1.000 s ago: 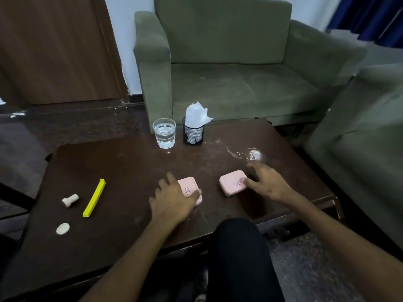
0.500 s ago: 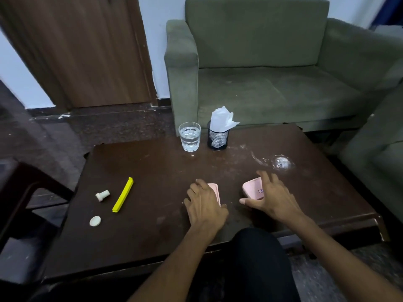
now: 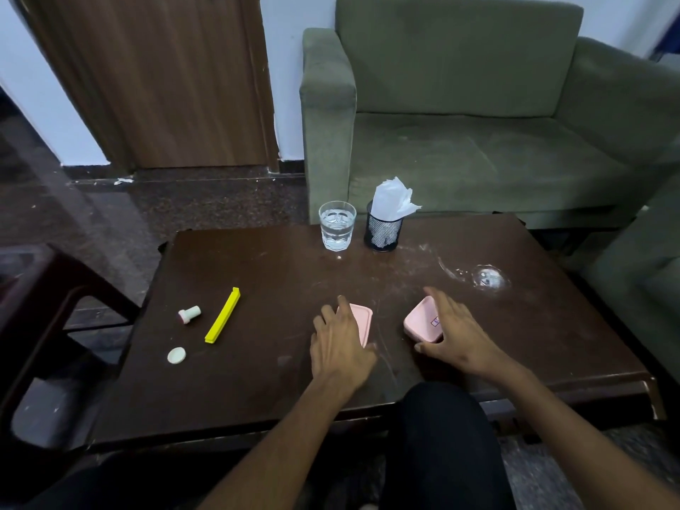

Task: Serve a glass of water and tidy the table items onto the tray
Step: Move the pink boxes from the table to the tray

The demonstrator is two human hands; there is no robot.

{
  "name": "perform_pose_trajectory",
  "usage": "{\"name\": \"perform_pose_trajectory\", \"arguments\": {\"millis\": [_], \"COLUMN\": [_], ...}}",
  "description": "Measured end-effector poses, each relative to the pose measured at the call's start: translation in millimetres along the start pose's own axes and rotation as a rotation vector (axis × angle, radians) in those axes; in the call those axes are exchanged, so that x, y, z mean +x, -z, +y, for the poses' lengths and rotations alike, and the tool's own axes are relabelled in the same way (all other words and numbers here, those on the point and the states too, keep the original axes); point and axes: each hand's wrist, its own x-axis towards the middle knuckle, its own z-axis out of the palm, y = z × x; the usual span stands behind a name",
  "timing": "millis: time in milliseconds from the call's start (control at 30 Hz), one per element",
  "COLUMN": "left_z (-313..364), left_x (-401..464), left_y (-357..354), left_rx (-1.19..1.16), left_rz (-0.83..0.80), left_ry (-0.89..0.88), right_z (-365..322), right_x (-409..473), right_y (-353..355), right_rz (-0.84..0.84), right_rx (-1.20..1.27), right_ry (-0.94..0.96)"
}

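Two pink boxes lie near the front of the dark table (image 3: 257, 392). My left hand (image 3: 336, 347) covers the left pink box (image 3: 362, 322), fingers over its far left edge, thumb hidden. My right hand (image 3: 458, 334) grips the right pink box (image 3: 421, 322), which is tilted up, thumb at its near edge. A glass of water (image 3: 336, 226) stands upright at the far edge beside a black mesh cup with tissues (image 3: 382, 230). At the left lie a yellow clip bar (image 3: 222, 320), a small white stopper (image 3: 189, 314) and a white disc (image 3: 176, 355). No tray is in view.
A wet patch (image 3: 487, 277) marks the table's right side. A green sofa (image 3: 460, 152) stands behind the table and a dark chair (image 3: 48, 288) at its left. My knee (image 3: 441, 436) is against the front edge.
Both hands have closed in over the pink boxes. The right box has tipped up off the table under my right hand. The view has swung left.
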Motion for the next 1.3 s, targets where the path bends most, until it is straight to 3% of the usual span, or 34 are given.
{"name": "perform_pose_trajectory", "arguments": {"millis": [333,633,800,1067,1300], "left_z": [-6,-22,-38,-41,-49], "left_x": [-8,-9,-8,-13,-9], "left_y": [-8,3,3,1,6], "left_rx": [-0.036,0.046,0.057,0.04,-0.007], "left_rz": [0.09,0.119,0.104,0.149,0.071], "left_ry": [0.016,0.01,0.012,0.008,-0.086], "right_z": [3,-6,0,-8,-69], "right_x": [-7,0,2,10,21], "right_y": [-10,-7,8,24,-5], "right_rz": [0.114,0.039,-0.081,-0.037,-0.004], "right_rx": [0.062,0.021,0.026,-0.056,-0.159], "right_ry": [-0.114,-0.08,-0.02,0.058,0.364]}}
